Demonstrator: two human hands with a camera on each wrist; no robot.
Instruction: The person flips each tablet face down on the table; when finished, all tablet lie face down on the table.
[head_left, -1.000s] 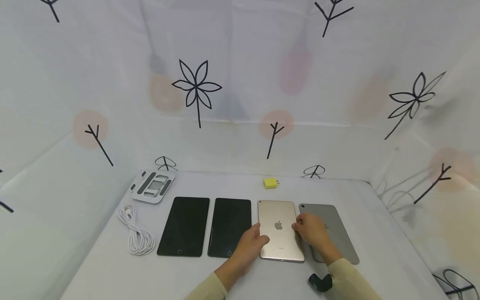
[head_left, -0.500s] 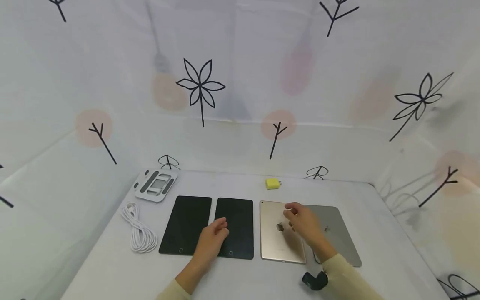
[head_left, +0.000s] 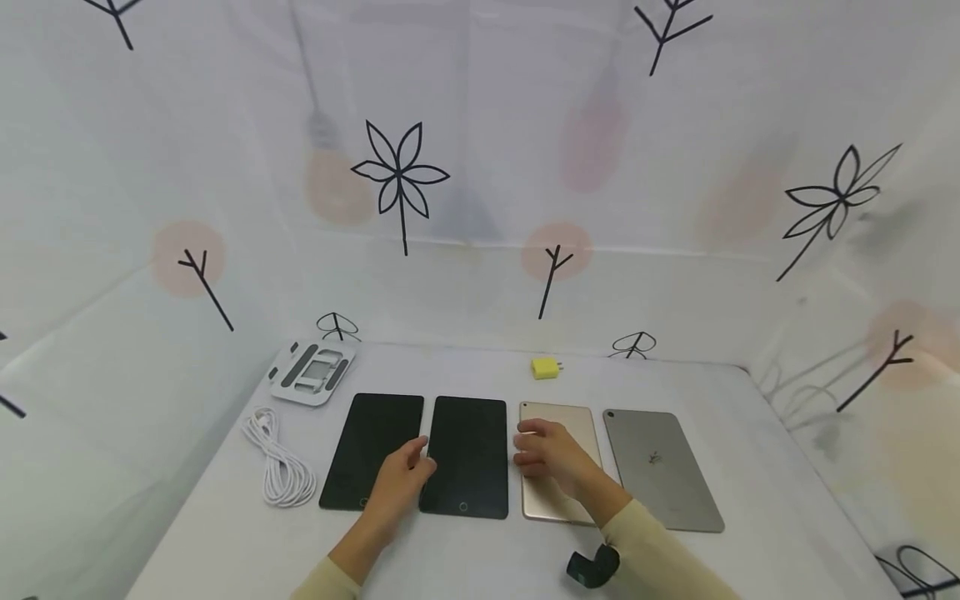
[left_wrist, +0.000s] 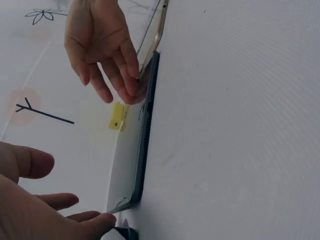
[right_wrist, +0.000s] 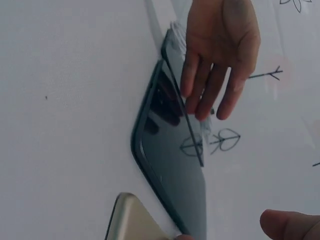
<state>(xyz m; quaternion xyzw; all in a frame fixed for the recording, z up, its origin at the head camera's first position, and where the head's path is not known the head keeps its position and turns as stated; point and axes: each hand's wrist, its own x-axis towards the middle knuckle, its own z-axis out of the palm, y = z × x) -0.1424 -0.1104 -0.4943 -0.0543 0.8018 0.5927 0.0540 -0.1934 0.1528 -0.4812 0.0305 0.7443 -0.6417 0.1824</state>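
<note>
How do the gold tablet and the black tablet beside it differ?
The gold tablet lies back up; the black tablet lies screen up. In the head view, the right hand hides the gold tablet's middle, while the black tablet's middle shows. Both rest flat on the table.

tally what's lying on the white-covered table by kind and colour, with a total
Black-screened rectangular tablets: 2
Gold-backed rectangular tablet: 1
Grey-backed rectangular tablet: 1
Boxy yellow plug adapter: 1
Coiled white cable: 1
White stand-like frame with grey strips: 1
Total: 7
</note>
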